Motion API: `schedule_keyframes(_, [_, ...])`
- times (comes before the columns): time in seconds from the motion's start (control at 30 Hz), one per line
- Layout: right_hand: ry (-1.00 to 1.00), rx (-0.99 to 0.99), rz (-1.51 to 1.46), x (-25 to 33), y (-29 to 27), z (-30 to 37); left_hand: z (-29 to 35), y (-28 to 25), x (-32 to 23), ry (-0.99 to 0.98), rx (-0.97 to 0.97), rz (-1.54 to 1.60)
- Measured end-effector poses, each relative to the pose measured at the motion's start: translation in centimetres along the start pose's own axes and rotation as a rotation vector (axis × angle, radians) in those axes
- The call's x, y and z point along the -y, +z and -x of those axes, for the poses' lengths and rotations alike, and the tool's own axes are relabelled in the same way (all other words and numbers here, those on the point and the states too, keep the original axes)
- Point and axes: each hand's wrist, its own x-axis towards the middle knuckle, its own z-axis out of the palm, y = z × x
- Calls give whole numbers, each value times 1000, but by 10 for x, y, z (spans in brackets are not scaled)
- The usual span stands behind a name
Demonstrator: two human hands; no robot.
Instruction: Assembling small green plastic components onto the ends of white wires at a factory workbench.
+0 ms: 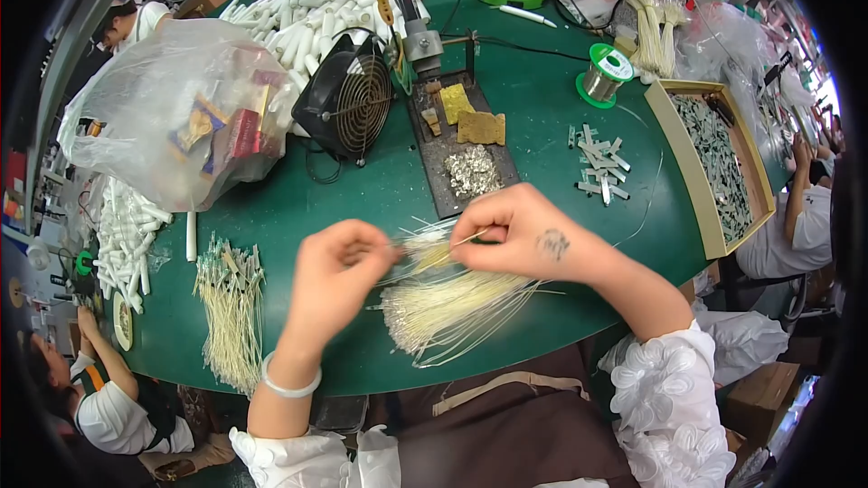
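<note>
My right hand pinches thin pale-yellow wires between thumb and fingertips above the middle of the green table. Close by on the left, my left hand has its thumb and fingers pressed together, slightly blurred. What sits in that pinch is too small to make out. Below both hands lies a fanned bundle of pale wires, some loose ends sticking out. Another wire bundle, with small flat grey pieces at its upper ends, rests left of my left hand. Just beyond my hands, silvery scraps are heaped on a dark metal base plate.
A black fan and a full plastic bag stand far left, before many white tubes. To the right are a solder spool, small flat pieces and a box of more. Other people sit on both sides.
</note>
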Motion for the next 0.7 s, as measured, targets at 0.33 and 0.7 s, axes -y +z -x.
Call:
schedule_keyframes(0.33, [-3, -197, 103, -3, 3, 0, -15, 32, -7, -130, 101, 164])
schedule_keyframes(0.7, [-31, -223, 169, -4, 9, 0, -13, 43, -6, -86, 49, 43])
